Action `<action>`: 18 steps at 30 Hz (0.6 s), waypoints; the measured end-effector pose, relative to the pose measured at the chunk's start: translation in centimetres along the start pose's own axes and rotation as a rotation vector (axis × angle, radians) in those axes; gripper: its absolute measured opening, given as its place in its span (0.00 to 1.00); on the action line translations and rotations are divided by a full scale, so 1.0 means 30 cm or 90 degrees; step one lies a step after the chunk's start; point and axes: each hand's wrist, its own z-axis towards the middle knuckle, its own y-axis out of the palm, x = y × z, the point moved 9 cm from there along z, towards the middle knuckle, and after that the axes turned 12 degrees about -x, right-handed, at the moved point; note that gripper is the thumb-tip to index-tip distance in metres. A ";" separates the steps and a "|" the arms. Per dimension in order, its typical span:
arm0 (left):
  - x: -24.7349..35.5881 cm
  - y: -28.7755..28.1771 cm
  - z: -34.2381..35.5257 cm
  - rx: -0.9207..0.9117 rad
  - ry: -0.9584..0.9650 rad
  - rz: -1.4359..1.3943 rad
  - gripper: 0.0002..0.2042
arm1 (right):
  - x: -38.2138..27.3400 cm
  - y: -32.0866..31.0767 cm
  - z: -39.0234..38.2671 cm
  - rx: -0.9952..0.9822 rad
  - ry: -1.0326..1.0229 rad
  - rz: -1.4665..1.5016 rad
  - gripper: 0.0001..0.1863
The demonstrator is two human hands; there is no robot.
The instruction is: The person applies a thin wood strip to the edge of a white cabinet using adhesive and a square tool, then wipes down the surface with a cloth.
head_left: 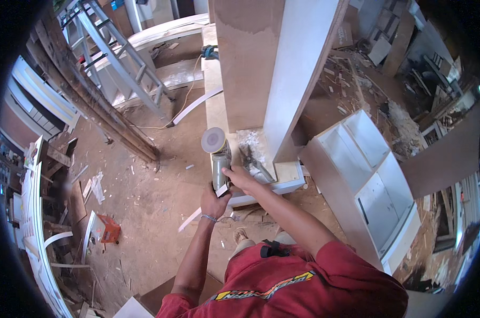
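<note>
An angle grinder (221,168) with a round greyish disc (213,140) on its far end is in front of me, beside the edge of a wooden cabinet piece. My left hand (214,204) is closed round its near end, where a small white patch (222,190) shows. My right hand (239,178) is closed on the side of the grinder's body. Just beyond my right hand, a dark metal tool (249,157) lies on a dusty ledge (271,168) at the foot of the tall panels; its kind is unclear.
Tall brown panel (249,69) and white panel (302,63) stand ahead. A white compartmented cabinet (367,175) lies at right. A stepladder (124,55) and wooden poles (99,100) stand at left, near an orange box (110,229). A cable (189,93) runs behind; scraps litter the floor.
</note>
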 end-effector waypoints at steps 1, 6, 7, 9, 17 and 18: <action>-0.024 0.023 0.026 0.015 0.006 0.023 0.27 | 0.014 -0.025 0.017 0.003 0.011 -0.036 0.21; -0.148 0.115 0.117 0.053 -0.045 0.066 0.31 | 0.049 -0.087 0.066 -0.010 -0.041 0.053 0.19; -0.144 0.122 0.128 0.067 -0.033 0.102 0.31 | 0.086 -0.103 0.075 0.000 -0.027 0.114 0.20; -0.142 0.149 0.120 0.091 -0.017 0.173 0.33 | 0.181 -0.148 0.065 0.022 0.007 0.237 0.21; -0.111 0.170 0.121 0.102 -0.035 0.182 0.36 | 0.240 -0.188 -0.271 0.080 -0.095 0.257 0.26; -0.114 0.165 0.119 0.113 -0.019 0.185 0.36 | 0.240 -0.169 -0.321 0.066 -0.069 0.229 0.24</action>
